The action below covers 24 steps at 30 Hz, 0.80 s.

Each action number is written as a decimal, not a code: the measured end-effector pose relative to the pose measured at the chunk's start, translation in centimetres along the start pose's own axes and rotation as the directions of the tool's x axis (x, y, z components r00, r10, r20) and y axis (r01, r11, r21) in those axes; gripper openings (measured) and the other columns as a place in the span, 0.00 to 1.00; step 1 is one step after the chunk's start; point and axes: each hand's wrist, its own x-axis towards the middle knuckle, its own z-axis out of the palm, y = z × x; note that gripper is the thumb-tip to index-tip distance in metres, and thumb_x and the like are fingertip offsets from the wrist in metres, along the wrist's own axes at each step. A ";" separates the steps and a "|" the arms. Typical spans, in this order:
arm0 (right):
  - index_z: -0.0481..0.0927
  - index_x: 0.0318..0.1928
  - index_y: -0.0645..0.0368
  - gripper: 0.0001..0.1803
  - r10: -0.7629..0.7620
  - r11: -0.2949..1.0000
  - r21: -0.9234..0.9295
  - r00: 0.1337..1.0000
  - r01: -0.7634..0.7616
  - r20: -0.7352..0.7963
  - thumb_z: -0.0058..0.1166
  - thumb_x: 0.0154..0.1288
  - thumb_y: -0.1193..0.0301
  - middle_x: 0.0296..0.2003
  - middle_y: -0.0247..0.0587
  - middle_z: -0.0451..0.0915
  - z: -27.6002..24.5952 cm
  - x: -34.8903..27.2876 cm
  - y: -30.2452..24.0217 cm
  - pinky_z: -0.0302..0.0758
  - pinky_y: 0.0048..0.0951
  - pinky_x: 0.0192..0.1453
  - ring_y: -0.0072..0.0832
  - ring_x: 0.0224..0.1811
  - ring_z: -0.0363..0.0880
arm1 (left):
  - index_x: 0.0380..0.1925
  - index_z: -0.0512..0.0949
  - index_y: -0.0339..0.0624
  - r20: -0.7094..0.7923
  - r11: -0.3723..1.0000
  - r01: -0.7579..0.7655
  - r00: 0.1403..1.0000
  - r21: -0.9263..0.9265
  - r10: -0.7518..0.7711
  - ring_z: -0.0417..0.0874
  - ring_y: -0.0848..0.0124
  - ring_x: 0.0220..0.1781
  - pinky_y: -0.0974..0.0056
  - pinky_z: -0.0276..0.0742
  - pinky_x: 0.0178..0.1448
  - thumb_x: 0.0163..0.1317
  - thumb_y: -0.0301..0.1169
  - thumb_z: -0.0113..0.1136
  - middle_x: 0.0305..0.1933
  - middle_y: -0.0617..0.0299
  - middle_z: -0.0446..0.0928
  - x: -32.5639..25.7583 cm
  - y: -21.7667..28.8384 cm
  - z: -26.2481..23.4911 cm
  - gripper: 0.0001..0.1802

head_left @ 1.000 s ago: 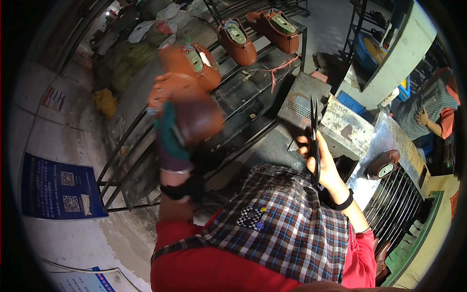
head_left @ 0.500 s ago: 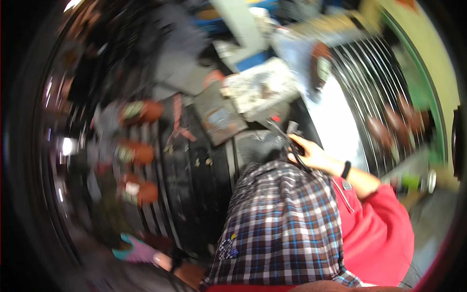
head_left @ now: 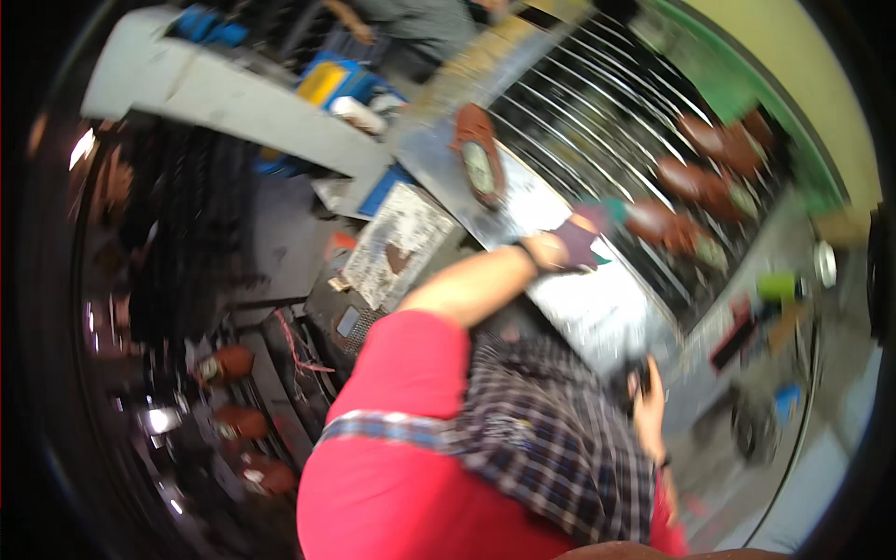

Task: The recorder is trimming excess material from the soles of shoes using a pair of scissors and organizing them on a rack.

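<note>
My left hand (head_left: 583,241), in a purple glove with teal fingertips, stretches out over the metal ledge. Its fingers are spread beside the toe of a brown shoe (head_left: 667,229) lying on the rack of metal rods (head_left: 569,112); whether they touch is blurred. Close to the ledge's near edge, my right hand (head_left: 648,399) is bare and closed around a dark-handled hand tool (head_left: 637,381), mostly hidden and smeared. Farther back on the rack lie more brown shoes (head_left: 700,187). Another brown shoe (head_left: 480,159) rests on the ledge, left of my gloved hand.
A stained white board (head_left: 397,245) lies left of the shiny ledge (head_left: 569,303). More brown shoes (head_left: 241,423) stand at the lower left. A pale machine arm (head_left: 233,103) crosses the upper left. Another person (head_left: 420,28) is at the top. A green frame (head_left: 719,75) borders the rack.
My view has swung right toward the rack. My left hand has moved from the lower left across to a shoe on the rack. My right hand still grips the tool.
</note>
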 end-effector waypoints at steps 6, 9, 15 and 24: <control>0.58 0.71 0.59 0.26 0.243 0.970 0.100 0.898 -0.222 -0.366 0.41 0.75 0.78 0.41 0.33 0.71 -7.7 -9.5 8.4 0.69 0.19 0.41 0.17 0.38 0.69 | 0.72 0.51 0.40 0.278 0.957 -0.090 0.960 0.274 0.011 0.62 0.48 0.72 0.44 0.53 0.75 0.35 0.64 0.70 0.69 0.46 0.64 12.6 2.9 14.9 0.68; 0.58 0.72 0.53 0.31 0.066 0.996 0.084 0.913 -0.035 -0.403 0.47 0.71 0.79 0.39 0.32 0.72 -11.3 -9.7 15.3 0.67 0.21 0.37 0.18 0.32 0.66 | 0.71 0.55 0.40 0.366 0.963 0.200 0.895 0.182 -0.255 0.65 0.51 0.70 0.46 0.55 0.73 0.36 0.66 0.70 0.68 0.47 0.66 15.6 1.8 15.5 0.66; 0.61 0.71 0.50 0.26 0.298 0.952 0.220 0.792 -0.211 -0.533 0.46 0.76 0.65 0.40 0.31 0.73 -12.9 -4.8 8.4 0.65 0.23 0.36 0.16 0.32 0.64 | 0.57 0.73 0.35 0.371 0.755 0.634 0.750 -0.168 -0.547 0.81 0.48 0.52 0.54 0.77 0.56 0.31 0.67 0.71 0.51 0.44 0.80 16.5 2.7 14.1 0.57; 0.65 0.69 0.60 0.36 -0.319 0.933 -0.196 0.946 0.302 -0.058 0.48 0.57 0.86 0.57 0.43 0.74 -3.2 4.9 -10.4 0.73 0.24 0.55 0.29 0.53 0.77 | 0.64 0.67 0.34 0.278 0.293 0.493 0.788 -0.819 -0.549 0.76 0.69 0.60 0.68 0.70 0.65 0.77 0.42 0.40 0.61 0.54 0.73 -0.8 11.7 -6.6 0.26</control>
